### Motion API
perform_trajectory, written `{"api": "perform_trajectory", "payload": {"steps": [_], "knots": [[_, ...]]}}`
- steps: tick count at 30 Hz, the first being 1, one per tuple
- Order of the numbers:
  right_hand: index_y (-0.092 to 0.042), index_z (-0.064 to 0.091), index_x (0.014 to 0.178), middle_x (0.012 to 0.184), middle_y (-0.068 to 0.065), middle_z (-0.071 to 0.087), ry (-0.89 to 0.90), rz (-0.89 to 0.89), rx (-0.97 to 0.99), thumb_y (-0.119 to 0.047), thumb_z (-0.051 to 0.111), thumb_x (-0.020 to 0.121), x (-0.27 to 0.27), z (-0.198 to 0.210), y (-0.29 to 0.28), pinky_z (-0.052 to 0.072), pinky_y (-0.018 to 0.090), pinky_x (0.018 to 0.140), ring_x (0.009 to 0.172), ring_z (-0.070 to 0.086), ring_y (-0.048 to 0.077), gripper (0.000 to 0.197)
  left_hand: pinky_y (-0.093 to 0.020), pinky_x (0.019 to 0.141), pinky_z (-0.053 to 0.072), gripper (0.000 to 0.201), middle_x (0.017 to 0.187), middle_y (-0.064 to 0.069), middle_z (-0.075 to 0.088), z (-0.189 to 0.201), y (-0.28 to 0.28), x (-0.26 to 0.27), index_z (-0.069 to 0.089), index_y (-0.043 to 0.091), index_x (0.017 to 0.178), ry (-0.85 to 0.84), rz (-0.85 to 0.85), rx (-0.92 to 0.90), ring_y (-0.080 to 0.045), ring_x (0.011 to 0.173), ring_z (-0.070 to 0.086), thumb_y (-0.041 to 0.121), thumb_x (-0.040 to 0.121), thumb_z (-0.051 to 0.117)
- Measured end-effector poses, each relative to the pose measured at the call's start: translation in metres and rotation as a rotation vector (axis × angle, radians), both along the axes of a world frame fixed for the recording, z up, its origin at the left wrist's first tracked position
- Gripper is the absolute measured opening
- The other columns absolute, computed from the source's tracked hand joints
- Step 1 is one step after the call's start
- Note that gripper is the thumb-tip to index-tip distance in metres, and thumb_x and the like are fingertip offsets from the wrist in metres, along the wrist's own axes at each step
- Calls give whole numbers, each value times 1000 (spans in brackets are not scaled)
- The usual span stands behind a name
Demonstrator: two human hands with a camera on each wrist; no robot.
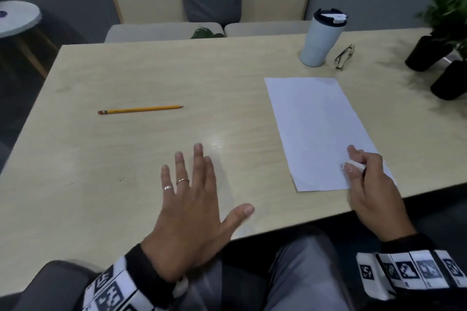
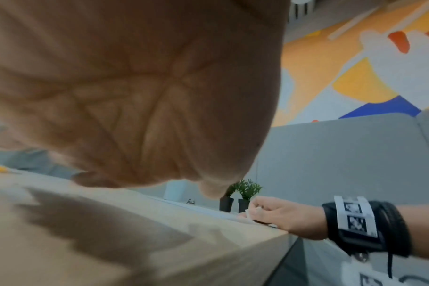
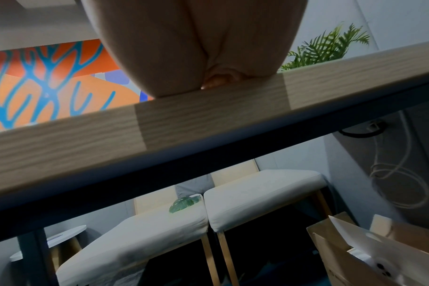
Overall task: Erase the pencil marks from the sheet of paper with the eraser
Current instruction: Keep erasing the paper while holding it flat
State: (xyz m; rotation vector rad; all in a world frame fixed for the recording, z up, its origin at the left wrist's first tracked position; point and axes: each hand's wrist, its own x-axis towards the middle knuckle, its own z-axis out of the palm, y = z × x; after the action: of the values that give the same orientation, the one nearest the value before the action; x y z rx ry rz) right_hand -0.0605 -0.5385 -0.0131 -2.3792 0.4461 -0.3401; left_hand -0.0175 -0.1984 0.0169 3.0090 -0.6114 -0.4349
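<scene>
Your right hand (image 1: pixel 371 184) pinches the eraser (image 1: pixel 355 164) at the sheet of paper (image 1: pixel 316 129)'s five-o'clock corner; your left hand (image 1: pixel 192 209) hovers spread, holding nothing. Pin the sheet with it, then rub gently.

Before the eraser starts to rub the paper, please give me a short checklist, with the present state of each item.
1. Eraser held: ok, the right hand pinches it.
2. Eraser over the sheet of paper: ok, at its near corner.
3. Paper steadied: not ok, the left hand is spread above bare table, apart from the sheet.
4. Pencil marks located: cannot tell, none are visible.
5. Pencil out of the way: ok.
</scene>
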Motion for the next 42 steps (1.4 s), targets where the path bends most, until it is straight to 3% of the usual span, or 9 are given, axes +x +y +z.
{"api": "perform_trajectory", "payload": {"steps": [3, 6, 12, 19, 22, 26, 33, 39, 42], "knots": [[-20, 43, 117, 156, -1, 56, -11, 24, 4, -23, 48, 111, -1, -1, -5, 34, 16, 98, 147, 50, 21, 8, -53, 128, -6, 94, 174, 3, -21, -13, 1, -4, -6, 32, 168, 3, -354, -130, -31, 160, -19, 89, 95, 13], [-23, 44, 119, 158, -4, 55, -7, 57, -2, -26, 47, 112, -2, -4, -11, 39, 26, 109, 149, 47, 16, 9, -60, 121, 11, 99, 173, -13, 21, -28, 13, 1, 33, 12, 164, -31, -207, 26, -46, 157, 22, 85, 97, 26], [-25, 48, 119, 151, -26, 55, 36, 163, -10, -42, 47, 108, 0, 3, -29, 32, 5, 108, 139, 37, -24, 20, -65, 119, 13, 105, 171, -26, 18, -20, -14, -2, 41, -2, 157, -105, -169, -55, -54, 152, 27, 83, 97, 24], [-18, 56, 121, 138, -15, 68, -148, -16, 30, -22, 60, 109, -3, 12, -42, 45, 8, 93, 122, 65, 1, 13, -60, 123, -18, 94, 167, -2, -40, -16, -101, -17, -20, 26, 165, 21, -497, -77, -33, 154, -35, 84, 95, 3], [-19, 59, 116, 98, -2, 71, -189, -158, -81, -25, 65, 107, -8, 16, -44, 45, 21, 67, 79, 65, 16, 12, -65, 123, -15, 97, 175, -9, -16, -16, -113, -19, -5, 22, 169, -19, -494, -18, -40, 159, -19, 85, 95, 2], [-17, 59, 114, 89, -2, 69, -47, -99, -147, -21, 64, 104, -7, 10, -52, 41, 35, 69, 80, 63, 22, 11, -65, 123, -17, 96, 176, -14, 1, -11, -131, -20, 1, 24, 169, -11, -538, -39, -40, 160, -16, 84, 94, 0], [-21, 63, 115, 93, -2, 71, -95, -110, -50, -24, 67, 103, -4, 4, -68, 51, 29, 74, 85, 67, 13, 12, -54, 129, 0, 86, 175, -8, -2, -4, -147, -17, -3, 37, 167, 52, -561, -90, -34, 161, -5, 81, 94, 3], [-24, 71, 103, 79, 2, 71, -171, -174, 81, -25, 75, 100, -10, 14, -65, 53, 37, 67, 69, 63, 23, 5, -60, 107, 40, 80, 156, -10, 45, -16, -142, -16, 39, 31, 161, -52, -490, -130, -38, 132, 49, 79, 102, 15], [-22, 73, 103, 65, -18, 62, -124, -70, 42, -20, 73, 101, -10, 18, -50, 42, 17, 61, 58, 53, 6, 4, -59, 103, 40, 79, 147, -8, 50, -18, -143, -17, 46, 26, 157, -124, -458, -159, -36, 122, 52, 77, 103, 19]]}}
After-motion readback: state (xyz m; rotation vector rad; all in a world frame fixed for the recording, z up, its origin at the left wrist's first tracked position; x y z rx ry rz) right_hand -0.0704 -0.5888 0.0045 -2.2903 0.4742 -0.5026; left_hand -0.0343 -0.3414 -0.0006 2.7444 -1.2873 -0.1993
